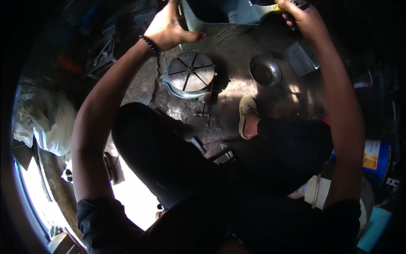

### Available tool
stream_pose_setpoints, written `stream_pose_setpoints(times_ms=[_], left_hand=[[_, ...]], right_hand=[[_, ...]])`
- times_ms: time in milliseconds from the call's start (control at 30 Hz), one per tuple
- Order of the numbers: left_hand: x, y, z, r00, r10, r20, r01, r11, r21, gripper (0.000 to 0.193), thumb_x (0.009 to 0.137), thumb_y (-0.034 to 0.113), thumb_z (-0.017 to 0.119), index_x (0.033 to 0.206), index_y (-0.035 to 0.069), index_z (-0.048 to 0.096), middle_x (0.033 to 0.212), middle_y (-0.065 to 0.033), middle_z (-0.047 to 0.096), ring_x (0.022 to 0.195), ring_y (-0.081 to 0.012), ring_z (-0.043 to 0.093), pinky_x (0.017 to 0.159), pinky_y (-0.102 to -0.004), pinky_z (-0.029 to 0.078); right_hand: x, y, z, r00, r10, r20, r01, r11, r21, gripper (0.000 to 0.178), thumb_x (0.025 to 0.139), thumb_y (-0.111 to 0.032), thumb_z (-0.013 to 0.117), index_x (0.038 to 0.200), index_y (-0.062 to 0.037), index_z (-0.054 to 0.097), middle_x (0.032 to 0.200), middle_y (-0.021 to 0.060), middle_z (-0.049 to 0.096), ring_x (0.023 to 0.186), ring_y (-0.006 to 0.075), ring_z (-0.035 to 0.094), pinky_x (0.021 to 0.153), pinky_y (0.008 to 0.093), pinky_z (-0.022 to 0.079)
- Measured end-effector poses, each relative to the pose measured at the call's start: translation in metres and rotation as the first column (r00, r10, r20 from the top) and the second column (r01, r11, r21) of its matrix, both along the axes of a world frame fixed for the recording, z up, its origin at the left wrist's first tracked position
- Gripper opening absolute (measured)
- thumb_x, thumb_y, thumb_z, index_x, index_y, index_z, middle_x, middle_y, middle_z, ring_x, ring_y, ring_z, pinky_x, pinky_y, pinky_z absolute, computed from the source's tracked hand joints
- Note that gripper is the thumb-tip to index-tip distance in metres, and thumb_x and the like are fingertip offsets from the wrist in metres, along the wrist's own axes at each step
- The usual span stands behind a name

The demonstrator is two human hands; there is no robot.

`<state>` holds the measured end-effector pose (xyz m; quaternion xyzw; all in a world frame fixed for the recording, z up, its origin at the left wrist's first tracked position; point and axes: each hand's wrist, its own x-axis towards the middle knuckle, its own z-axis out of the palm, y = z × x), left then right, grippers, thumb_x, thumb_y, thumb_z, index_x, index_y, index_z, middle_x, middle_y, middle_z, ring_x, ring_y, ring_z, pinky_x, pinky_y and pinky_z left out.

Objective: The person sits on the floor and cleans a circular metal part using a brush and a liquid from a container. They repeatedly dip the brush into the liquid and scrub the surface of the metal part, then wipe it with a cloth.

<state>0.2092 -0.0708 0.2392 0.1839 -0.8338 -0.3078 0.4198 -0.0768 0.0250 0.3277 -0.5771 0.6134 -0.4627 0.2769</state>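
Observation:
At the top edge, my left hand (pixel 167 29) grips the side of a grey-blue part (pixel 192 19), its thumb stretched along the lower edge. Most of that part lies beyond the picture, so its full shape is hidden. My right hand (pixel 302 17) is closed round the yellow handle of a paintbrush (pixel 247 15). The brush's wide head, coated in grey-blue, lies against the part. Below my left hand, a round slotted metal rotary table (pixel 190 76) sits on the floor, its base the same bluish colour.
A round metal bowl (pixel 275 72) and a grey box (pixel 300 59) are on the floor to the right. My shod foot (pixel 247 108) stands near the bowl. White plastic bags (pixel 50 122) hang at left; a blue bucket (pixel 382 156) is at far right.

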Motion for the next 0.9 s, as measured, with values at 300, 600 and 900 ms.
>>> stream_pose_setpoints(times_ms=[300, 600, 900], left_hand=[[-0.197, 0.090, -0.149, 0.976, 0.209, 0.052, -0.216, 0.941, 0.263, 0.111, 0.055, 0.025, 0.093, 0.140, -0.001, 0.027, 0.128, -0.0190, 0.056, 0.118, -0.0277, 0.056, 0.102, -0.0373, 0.045], [-0.256, 0.148, -0.313, 0.945, 0.179, 0.272, -0.296, 0.822, 0.487, 0.095, 0.057, 0.037, 0.084, 0.129, -0.005, 0.038, 0.119, -0.0247, 0.049, 0.111, -0.0427, 0.049, 0.096, -0.0468, 0.042], [-0.261, 0.111, -0.380, 0.961, 0.067, 0.268, -0.222, 0.764, 0.605, 0.094, 0.052, 0.028, 0.087, 0.131, 0.001, 0.042, 0.123, -0.0185, 0.052, 0.114, -0.0326, 0.052, 0.098, -0.0405, 0.043]], right_hand=[[-0.153, 0.050, -0.103, 0.992, -0.097, -0.082, 0.114, 0.964, 0.238, 0.029, 0.089, -0.037, 0.067, 0.097, -0.0093, 0.066, 0.069, -0.0045, 0.058, 0.057, 0.0029, 0.052, 0.051, 0.0186, 0.040], [-0.215, 0.044, -0.290, 0.979, 0.089, -0.185, 0.000, 0.901, 0.434, 0.037, 0.076, -0.030, 0.079, 0.092, -0.0003, 0.066, 0.071, 0.0089, 0.062, 0.068, 0.0160, 0.060, 0.068, 0.0316, 0.048], [-0.229, 0.037, -0.403, 0.982, -0.159, 0.105, 0.104, 0.909, 0.403, 0.014, 0.084, -0.006, 0.069, 0.094, -0.0026, 0.060, 0.089, 0.0027, 0.061, 0.084, 0.0085, 0.056, 0.078, 0.0251, 0.045]])
